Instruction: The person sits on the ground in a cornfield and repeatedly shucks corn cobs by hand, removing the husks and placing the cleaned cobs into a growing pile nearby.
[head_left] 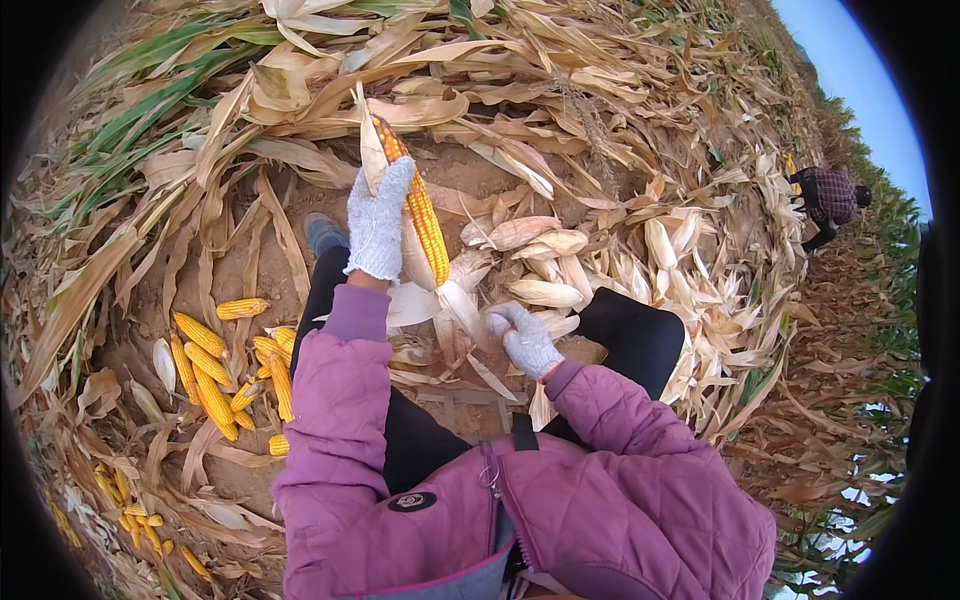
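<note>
In my gloved left hand (380,220) I grip an ear of corn (428,225), its yellow kernels bare along one side. Pale husk (373,155) still clings beside its upper end, and peeled husk leaves (460,308) hang from its lower end toward my other hand. My right hand (525,340), also in a whitish knit glove, is closed with curled fingers near those leaves. Whatever it may pinch is hidden. Just beyond it lie several ears in their husks (545,292).
Husked yellow ears (212,395) are heaped on the soil at my left, with another group (130,505) farther back. Dry stalks and leaves (300,150) cover the ground ahead. Loose husks (700,340) pile up at right. Another person (828,195) bends over at far right.
</note>
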